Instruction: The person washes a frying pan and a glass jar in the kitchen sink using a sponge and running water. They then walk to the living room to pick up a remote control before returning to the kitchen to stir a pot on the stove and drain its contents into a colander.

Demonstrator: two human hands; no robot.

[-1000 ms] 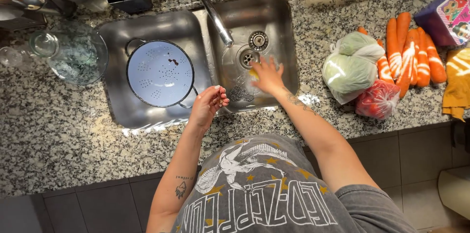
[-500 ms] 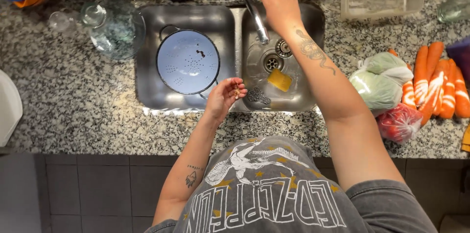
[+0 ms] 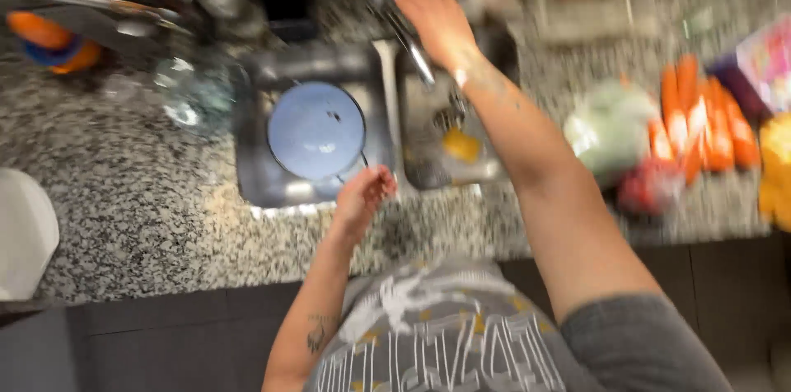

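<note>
Granite desk (image 3: pixel 124 194), double sink (image 3: pixel 255 186): blue pan (image 3: pixel 317 130) inside; left hand (image 3: pixel 362 198) loosely curled, empty, at rim; right hand (image 3: pixel 435 19) open on faucet (image 3: pixel 404 25).

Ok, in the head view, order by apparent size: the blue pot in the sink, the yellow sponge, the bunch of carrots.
1. Blue pot, largest by a modest margin.
2. Bunch of carrots; motion blur smears its outline, so its gap to the pot is unsure.
3. Yellow sponge, clearly smallest.
</note>
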